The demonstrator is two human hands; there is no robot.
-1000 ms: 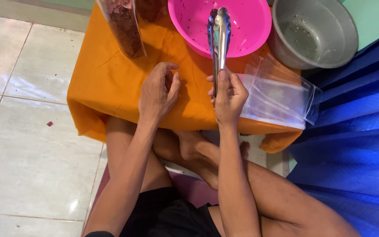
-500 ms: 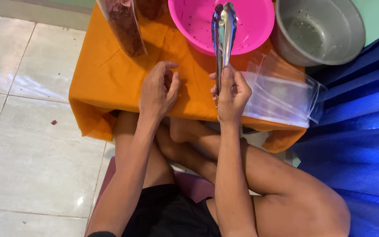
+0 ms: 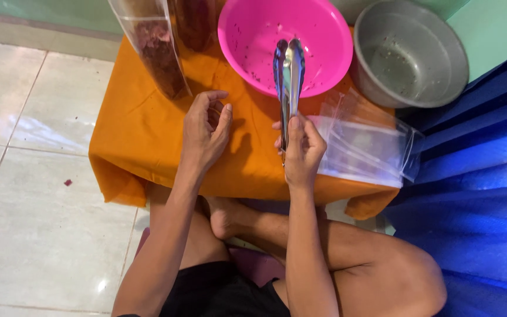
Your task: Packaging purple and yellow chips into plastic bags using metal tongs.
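Seen from above, seated cross-legged on the floor at a low table [image 3: 142,126] draped in orange cloth; right hand [image 3: 301,154] wrapped around the handle end of metal tongs [image 3: 288,76], grip closed on them, thumb laid along the top; tongs pressed together, arms touching, pointing away from the body with tips over the near inside wall of the pink bowl [image 3: 324,35]; nothing visible between the tips; bowl mostly bare inside, dotted with small dark crumbs.

Left hand [image 3: 205,132] resting on the orange cloth, just left of the tongs hand, fingers curled loosely inward, thumb near the fingertips; whether anything small sits inside that curl, cannot tell; no clear hold on anything.

Beyond the left hand, a clear plastic bag [image 3: 156,53] standing upright, filled with dark reddish-brown pieces; a second such bag [image 3: 198,23] just beside it, against the pink bowl's left edge.

To the right of the tongs hand, a stack of empty clear plastic bags [image 3: 365,144] lying flat at the table's right edge, touching the knuckles; behind them a grey metal pot [image 3: 435,88], specks on its bottom, just beside the pink bowl.

Blue fabric [image 3: 476,199] on the right; pale tiled floor [image 3: 36,194] on the left; bare legs folded beneath the table.
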